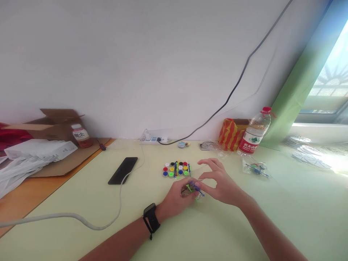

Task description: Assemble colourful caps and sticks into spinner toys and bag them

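Observation:
My left hand (178, 195), with a black watch on its wrist, is curled around a small bundle of thin plastic sticks. A green stick (189, 187) and a blue stick (199, 189) show, with some clear plastic around them. My right hand (221, 183) meets it from the right, thumb and index finger pinching at the blue stick and the other fingers lifted. Just beyond my hands lie small round discs (165, 169) in rows, blue, green, yellow, red, white and black. More coloured sticks (176, 169) lie between them.
A black phone (123, 170) and a white cable (121, 195) lie at left. A power strip (153, 140) sits by the wall. At right are a large water bottle (252, 134), a red-yellow bag (231, 134) and a clear packet (255, 168). A cardboard box (54, 125) stands far left.

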`<state>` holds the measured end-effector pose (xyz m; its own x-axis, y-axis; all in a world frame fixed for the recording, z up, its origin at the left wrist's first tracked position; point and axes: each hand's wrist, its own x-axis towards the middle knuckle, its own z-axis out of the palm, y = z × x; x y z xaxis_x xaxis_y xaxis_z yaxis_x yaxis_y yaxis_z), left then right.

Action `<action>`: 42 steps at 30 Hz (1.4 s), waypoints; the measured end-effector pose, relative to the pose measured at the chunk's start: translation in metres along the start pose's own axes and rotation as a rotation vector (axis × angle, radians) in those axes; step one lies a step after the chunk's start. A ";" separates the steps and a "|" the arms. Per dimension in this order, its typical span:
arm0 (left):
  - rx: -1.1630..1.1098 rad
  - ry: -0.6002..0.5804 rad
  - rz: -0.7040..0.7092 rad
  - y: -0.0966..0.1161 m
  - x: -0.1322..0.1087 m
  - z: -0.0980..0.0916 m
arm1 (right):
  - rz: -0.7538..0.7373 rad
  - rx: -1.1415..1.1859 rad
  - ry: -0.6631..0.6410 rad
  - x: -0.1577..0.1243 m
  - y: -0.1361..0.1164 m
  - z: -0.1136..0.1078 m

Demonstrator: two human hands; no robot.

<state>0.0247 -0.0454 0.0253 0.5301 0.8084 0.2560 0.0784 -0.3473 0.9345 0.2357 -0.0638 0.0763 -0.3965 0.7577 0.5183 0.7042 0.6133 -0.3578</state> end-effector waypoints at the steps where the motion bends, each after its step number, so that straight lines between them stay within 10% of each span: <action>1: 0.003 -0.004 -0.008 0.000 0.000 0.000 | 0.007 0.006 -0.003 0.000 0.000 0.000; 11: -0.006 -0.018 0.021 0.005 0.000 -0.003 | -0.031 0.126 -0.124 0.000 -0.009 0.001; 24: -0.250 0.206 -0.073 -0.007 0.012 -0.013 | 0.287 0.696 0.083 0.000 0.015 0.021; 34: -0.338 0.115 -0.054 -0.009 0.013 -0.017 | 0.419 0.909 0.139 -0.010 0.011 0.044; 42: -0.356 0.315 -0.077 -0.007 0.020 -0.024 | 0.525 0.969 0.100 -0.012 0.013 0.054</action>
<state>0.0141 -0.0153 0.0302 0.2487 0.9490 0.1939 -0.2157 -0.1409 0.9662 0.2179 -0.0528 0.0242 -0.1035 0.9801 0.1691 -0.0060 0.1694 -0.9855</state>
